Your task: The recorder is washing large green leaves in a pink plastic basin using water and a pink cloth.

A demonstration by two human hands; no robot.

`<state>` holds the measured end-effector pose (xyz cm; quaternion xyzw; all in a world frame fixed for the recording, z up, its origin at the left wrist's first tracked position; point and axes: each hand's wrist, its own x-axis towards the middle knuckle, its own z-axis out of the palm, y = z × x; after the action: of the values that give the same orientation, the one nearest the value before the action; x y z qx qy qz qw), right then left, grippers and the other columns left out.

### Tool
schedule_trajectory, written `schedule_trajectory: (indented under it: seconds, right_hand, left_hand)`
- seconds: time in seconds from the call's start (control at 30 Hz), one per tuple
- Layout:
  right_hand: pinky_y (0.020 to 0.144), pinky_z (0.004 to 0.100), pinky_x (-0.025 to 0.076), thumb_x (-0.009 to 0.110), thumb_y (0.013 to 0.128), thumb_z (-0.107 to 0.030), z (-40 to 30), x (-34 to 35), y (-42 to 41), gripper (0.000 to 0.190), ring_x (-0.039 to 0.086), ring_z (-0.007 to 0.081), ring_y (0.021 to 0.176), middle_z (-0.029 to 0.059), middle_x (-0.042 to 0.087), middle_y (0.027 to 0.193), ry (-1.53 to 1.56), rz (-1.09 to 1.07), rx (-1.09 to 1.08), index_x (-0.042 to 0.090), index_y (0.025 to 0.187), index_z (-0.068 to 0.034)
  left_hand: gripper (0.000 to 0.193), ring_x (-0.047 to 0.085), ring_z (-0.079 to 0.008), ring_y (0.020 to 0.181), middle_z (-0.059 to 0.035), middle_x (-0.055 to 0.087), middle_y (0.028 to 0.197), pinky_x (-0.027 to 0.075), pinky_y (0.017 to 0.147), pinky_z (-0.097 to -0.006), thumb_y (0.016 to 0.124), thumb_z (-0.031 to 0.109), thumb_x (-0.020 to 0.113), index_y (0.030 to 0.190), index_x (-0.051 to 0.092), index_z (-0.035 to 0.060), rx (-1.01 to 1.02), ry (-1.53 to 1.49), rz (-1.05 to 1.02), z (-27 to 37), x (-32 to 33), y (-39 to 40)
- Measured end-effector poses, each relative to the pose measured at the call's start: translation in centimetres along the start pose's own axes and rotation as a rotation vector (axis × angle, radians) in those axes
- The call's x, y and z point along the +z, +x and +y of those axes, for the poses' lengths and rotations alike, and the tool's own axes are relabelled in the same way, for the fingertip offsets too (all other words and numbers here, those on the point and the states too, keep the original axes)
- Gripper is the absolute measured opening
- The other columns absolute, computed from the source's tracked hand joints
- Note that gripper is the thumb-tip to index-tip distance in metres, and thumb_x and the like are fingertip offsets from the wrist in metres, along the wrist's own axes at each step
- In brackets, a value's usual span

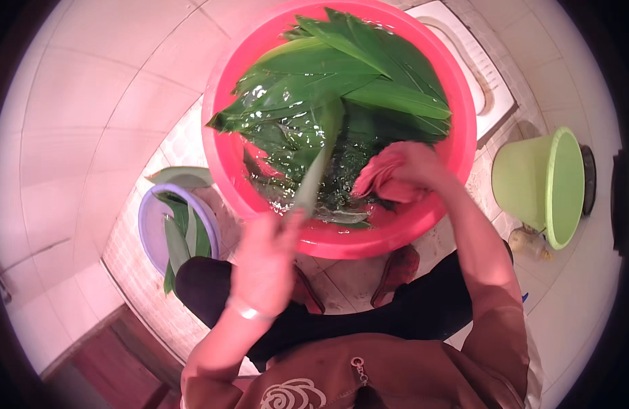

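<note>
A large red plastic basin holds water and many broad green leaves, piled mostly at its far side. My left hand, blurred and wearing a bracelet, grips one end of a long green leaf at the near left rim; the leaf reaches up over the water. In my right hand is a bunched pink cloth, held over the near right part of the basin. To the left, a small purple basin contains several leaves, some hanging over its edge.
Behind the purple basin lies a loose leaf on the tiled floor. A light green bucket lies tipped at the right, near a bottle. A white squat toilet is beyond the red basin. Tiled walls flank both sides.
</note>
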<state>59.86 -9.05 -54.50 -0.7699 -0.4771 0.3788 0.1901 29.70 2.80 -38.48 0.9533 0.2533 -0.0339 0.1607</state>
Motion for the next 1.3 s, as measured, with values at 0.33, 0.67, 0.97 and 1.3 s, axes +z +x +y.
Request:
schedule_trajectory:
  seconds: [0.33,0.67,0.97,1.3]
  right_hand:
    - [0.073,0.0351,0.05,0.065,0.073,-0.014,-8.8,-1.3,-2.1,0.031,0.062,0.0218,0.083,0.0084,0.063,0.098,0.17,-0.041,-0.086,0.066,0.104,-0.01]
    - [0.069,0.0405,0.054,0.054,0.076,-0.011,0.2,15.0,-1.8,0.019,0.066,0.028,0.081,0.0125,0.066,0.086,-0.47,-0.14,-0.369,0.068,0.088,-0.005]
    - [0.083,0.0462,0.048,0.058,0.076,-0.017,2.5,13.8,-1.5,0.035,0.062,0.0325,0.095,0.015,0.064,0.097,-0.448,-0.32,-0.139,0.063,0.11,-0.015]
    - [0.096,0.0553,0.033,0.069,0.07,-0.023,-3.7,8.6,-3.1,0.053,0.052,0.0337,0.105,0.0135,0.059,0.105,-0.627,-0.247,-0.239,0.052,0.12,-0.016]
  left_hand:
    - [0.022,0.057,-0.0252,0.088,-0.0122,0.056,0.09,0.053,0.072,-0.0349,0.074,0.011,0.057,0.093,0.062,0.0014,0.369,0.176,-0.307,3.7,18.4,0.6]
    - [0.026,0.057,-0.0225,0.079,-0.0056,0.058,0.082,0.05,0.068,-0.0341,0.07,0.015,0.057,0.093,0.063,0.0061,0.487,-0.006,-0.063,2.0,12.5,-0.3]
    - [0.006,0.059,-0.0146,0.071,-0.0051,0.065,0.079,0.048,0.069,-0.0268,0.085,0.005,0.066,0.086,0.064,-0.0005,-0.471,-0.417,0.569,-9.0,-3.8,-4.5]
    - [0.021,0.057,-0.0112,0.062,-0.0049,0.063,0.067,0.045,0.055,-0.0244,0.073,0.015,0.08,0.084,0.068,0.0032,-1.648,-0.916,1.038,-29.7,12.6,-24.3]
